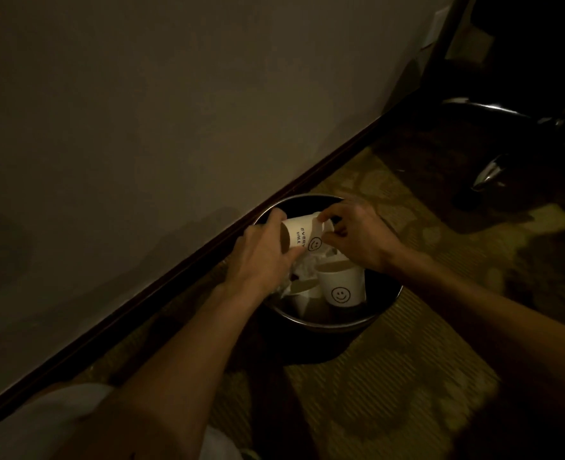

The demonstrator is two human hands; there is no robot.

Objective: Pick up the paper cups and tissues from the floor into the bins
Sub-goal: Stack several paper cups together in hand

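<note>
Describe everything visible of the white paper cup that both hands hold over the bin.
The white paper cup with a black smiley face is held tipped on its side above the round dark bin with a metal rim. Printed words run beside the face; only "EVERY" reads clearly. Its open mouth, brownish inside, faces the left hand, which grips that end. The right hand pinches the base end. Below lie crumpled white tissues and another smiley cup.
</note>
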